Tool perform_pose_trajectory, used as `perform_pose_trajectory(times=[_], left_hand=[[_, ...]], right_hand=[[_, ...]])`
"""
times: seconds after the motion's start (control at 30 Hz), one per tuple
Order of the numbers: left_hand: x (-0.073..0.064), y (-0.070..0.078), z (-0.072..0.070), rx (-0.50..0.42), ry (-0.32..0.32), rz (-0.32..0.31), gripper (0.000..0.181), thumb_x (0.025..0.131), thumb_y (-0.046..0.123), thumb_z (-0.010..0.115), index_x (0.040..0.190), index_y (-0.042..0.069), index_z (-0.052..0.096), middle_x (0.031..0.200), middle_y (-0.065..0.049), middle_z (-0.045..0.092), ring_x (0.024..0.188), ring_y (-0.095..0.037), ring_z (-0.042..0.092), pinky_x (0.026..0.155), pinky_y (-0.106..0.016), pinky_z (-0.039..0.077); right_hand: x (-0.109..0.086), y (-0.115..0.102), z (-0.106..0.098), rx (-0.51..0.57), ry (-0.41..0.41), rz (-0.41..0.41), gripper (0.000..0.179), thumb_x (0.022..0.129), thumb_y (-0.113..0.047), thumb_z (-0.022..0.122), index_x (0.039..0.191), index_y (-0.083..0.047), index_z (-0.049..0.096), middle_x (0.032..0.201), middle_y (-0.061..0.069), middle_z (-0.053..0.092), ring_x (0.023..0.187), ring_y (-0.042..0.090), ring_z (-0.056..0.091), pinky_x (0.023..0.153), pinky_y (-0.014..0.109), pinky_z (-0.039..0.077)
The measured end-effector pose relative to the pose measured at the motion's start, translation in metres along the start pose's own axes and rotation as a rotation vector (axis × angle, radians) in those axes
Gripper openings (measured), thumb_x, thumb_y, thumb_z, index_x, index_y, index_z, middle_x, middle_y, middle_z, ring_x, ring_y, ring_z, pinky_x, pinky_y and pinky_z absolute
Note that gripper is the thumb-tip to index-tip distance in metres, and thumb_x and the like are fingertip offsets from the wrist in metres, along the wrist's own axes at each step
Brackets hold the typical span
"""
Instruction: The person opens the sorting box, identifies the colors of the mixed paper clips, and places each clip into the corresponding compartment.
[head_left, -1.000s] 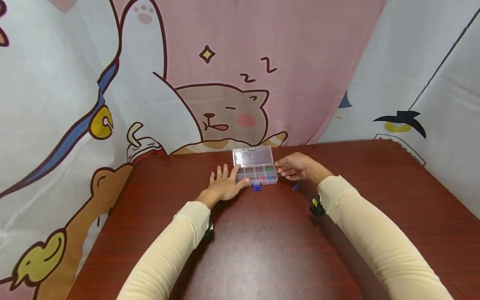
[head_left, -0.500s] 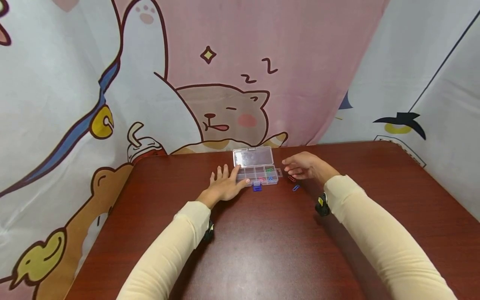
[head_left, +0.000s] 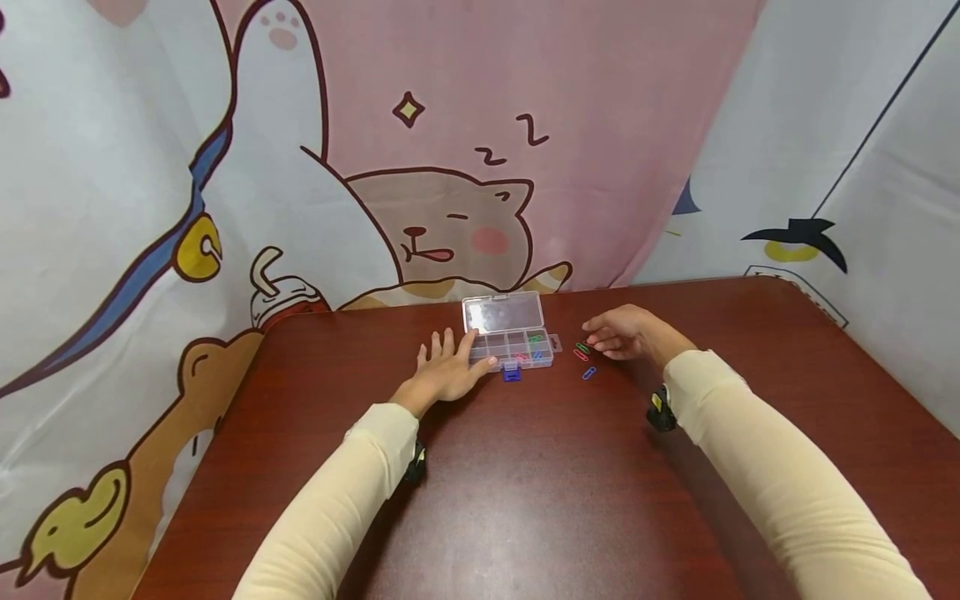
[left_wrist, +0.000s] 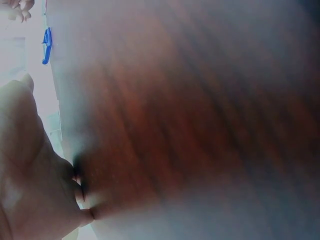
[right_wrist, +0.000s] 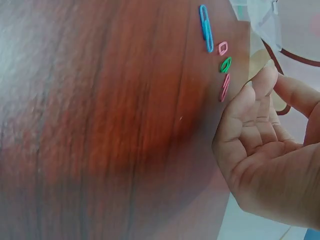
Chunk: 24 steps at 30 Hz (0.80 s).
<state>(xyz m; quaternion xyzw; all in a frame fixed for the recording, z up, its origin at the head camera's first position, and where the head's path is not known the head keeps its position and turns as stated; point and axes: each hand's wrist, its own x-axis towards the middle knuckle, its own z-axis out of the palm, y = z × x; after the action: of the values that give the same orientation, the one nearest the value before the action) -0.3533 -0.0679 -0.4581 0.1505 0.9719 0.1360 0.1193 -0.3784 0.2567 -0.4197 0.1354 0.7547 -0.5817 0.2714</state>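
While the left hand [head_left: 447, 373] rests with straight, spread fingers against its side of the clear compartment box [head_left: 517, 339], the right hand [head_left: 633, 332] has its fingers loosely curled around nothing visible. The box sits between the hands, lid raised, with clips [head_left: 535, 338] in the compartments toward the right hand. Near the right fingertips, green [right_wrist: 226, 65], pink [right_wrist: 222, 48] and blue paper clips [right_wrist: 206, 28] lie on the desk [head_left: 487, 500].

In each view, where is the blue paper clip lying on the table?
Head: blue paper clip right of centre, lower half.
Left wrist: not in it.
Right wrist: blue paper clip near the top, right of centre.
Shared landmark: right hand, visible in all three views.
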Motion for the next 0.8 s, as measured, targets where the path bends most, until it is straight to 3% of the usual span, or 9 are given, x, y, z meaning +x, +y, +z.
perform_pose_trajectory(times=[0.3,0.8], left_hand=[[-0.001,-0.001,0.001,-0.020,0.000,0.001,0.079,0.094,0.071,0.024,0.158,0.029,0.003,0.162,-0.022,0.001,0.148,-0.041,-0.003,0.116,-0.059,0.000],[-0.001,0.002,-0.002,-0.011,0.007,0.000,0.078,0.095,0.070,0.025,0.158,0.028,0.004,0.162,-0.022,0.002,0.148,-0.041,-0.002,0.116,-0.060,0.001]], right_hand=[[-0.003,0.008,-0.005,-0.049,0.031,0.070,0.017,0.096,-0.022,0.059,0.100,-0.007,0.063,0.065,-0.007,0.066,0.058,0.003,0.061,0.062,0.021,0.051],[0.003,0.012,0.004,-0.145,0.133,0.003,0.025,0.091,-0.012,0.063,0.114,-0.002,0.061,0.063,-0.007,0.063,0.054,0.004,0.060,0.059,0.024,0.051]])
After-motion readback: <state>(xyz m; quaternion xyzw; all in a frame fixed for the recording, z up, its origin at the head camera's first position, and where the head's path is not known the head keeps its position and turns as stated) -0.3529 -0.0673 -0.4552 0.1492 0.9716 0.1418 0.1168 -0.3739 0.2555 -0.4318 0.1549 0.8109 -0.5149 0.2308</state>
